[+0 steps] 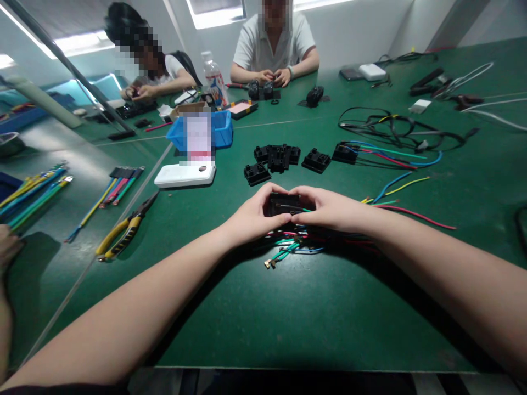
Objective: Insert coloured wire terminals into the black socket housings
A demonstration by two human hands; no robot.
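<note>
Between my two hands is a black plastic socket housing [284, 202], gripped from both sides above the green table. My left hand [263, 211] curls round its left side, fingers behind and thumb in front. Round the right side my right hand [319, 207] closes the same way, the two thumbs nearly meeting. A dark wire crosses the housing's face; the fingers cover much of the rest. Beneath the hands lies a bunch of coloured wires [288, 249] with brass terminals. Farther back are several black housings [257, 173], and one wired housing [345, 152] with blue, green and red leads.
Yellow-handled pliers [127, 227] lie left, near bundled wires [119, 184]. A white power bank [185, 174] stands before a blue bin [222, 129]. Black cables [382, 123] coil at the back right. Two people sit across the table [247, 318]; another person's hand [8, 244] shows far left.
</note>
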